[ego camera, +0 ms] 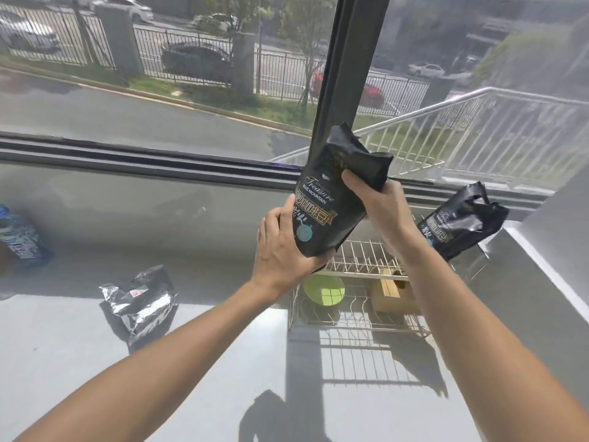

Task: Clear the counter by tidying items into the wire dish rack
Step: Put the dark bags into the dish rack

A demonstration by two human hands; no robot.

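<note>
Wrapping coffee bag (331, 202), both hands' fingers (349, 180)

Parked cars (194, 59) beyond window; white railing (478, 129) outside.

a black coffee bag (331, 199) is held in the air above the wire dish rack (360, 291) by both hands: its lower end is cupped by the left hand (283, 250), its crumpled top is gripped by the right hand (379, 208). a second black bag (462, 221) is seen at the rack's far right end (a silver pouch (140, 301) lies on the counter (223, 378)).
</note>
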